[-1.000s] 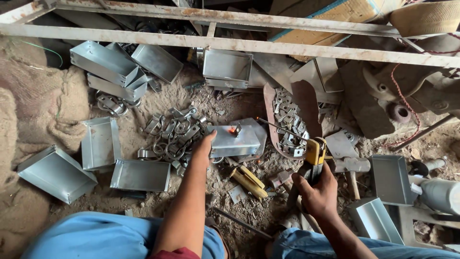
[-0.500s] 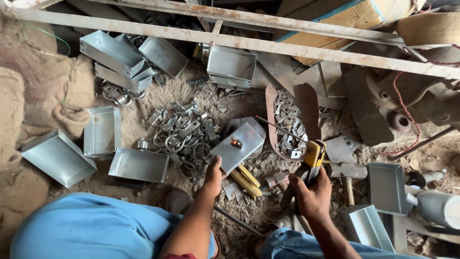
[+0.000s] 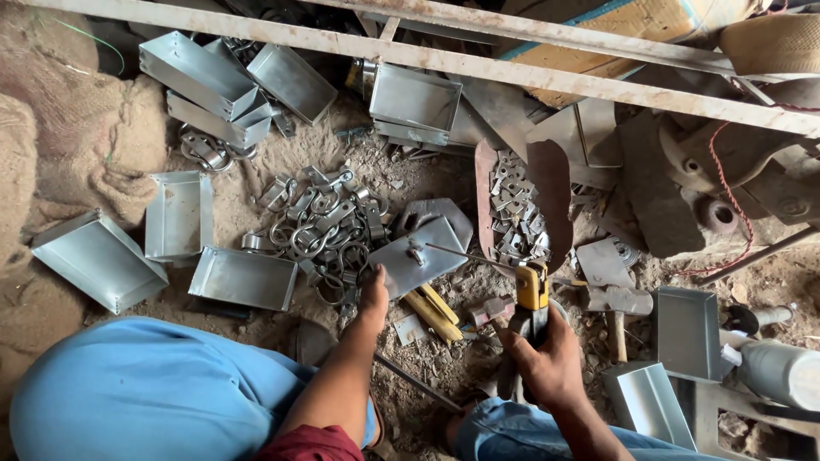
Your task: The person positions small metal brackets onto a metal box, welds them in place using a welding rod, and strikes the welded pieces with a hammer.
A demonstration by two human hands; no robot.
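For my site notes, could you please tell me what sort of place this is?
Probably a small, informal sheet-metal workshop with a dirt floor. Folded metal trays lie around, a pile of metal clamps sits on the sand, and the right hand holds a yellow-headed riveting tool while the left hand steadies a metal piece.

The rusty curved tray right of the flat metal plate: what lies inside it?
Inside the rusty curved tray lies a heap of small metal brackets. The tray's floor beneath them is covered, so unseen.

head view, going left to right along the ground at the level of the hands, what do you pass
tilted metal tray → flat metal tray → left hand on a metal plate → yellow rivet tool in the right hand → hammer → upright tray
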